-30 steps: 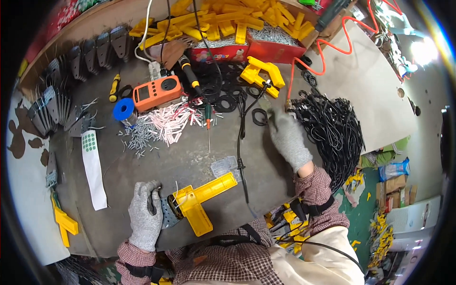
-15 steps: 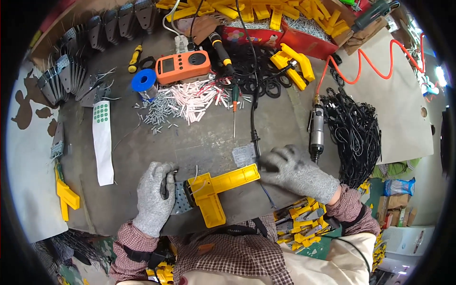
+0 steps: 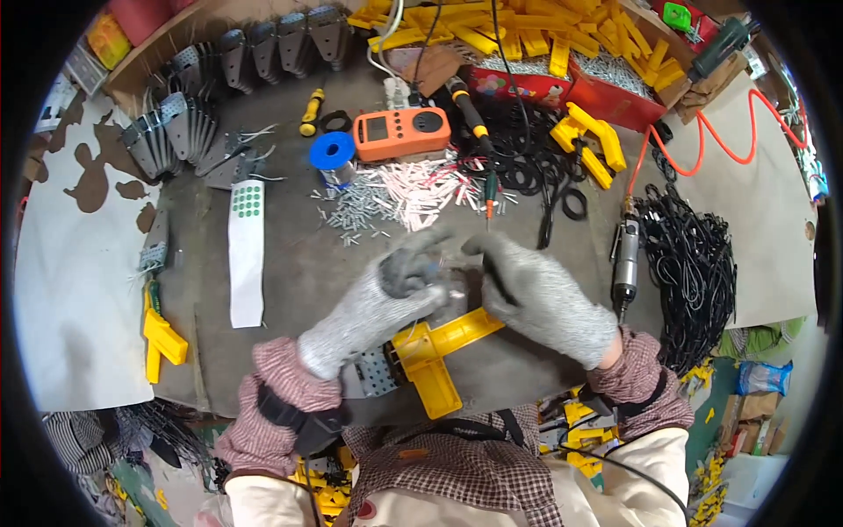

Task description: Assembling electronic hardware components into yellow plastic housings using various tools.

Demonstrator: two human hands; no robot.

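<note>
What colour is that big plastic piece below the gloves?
The plastic piece is bright yellow, seen best in the head view.

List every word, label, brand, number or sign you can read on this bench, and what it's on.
No word or number reads clearly enough to quote.
Orange meter: markings around its screen and dial, too small to read.
Red box at the back: coloured printed pictures; any lettering too small to read.
Blue-and-white package at far right: printing too blurred.
White strip: green dots, no words visible.
</note>
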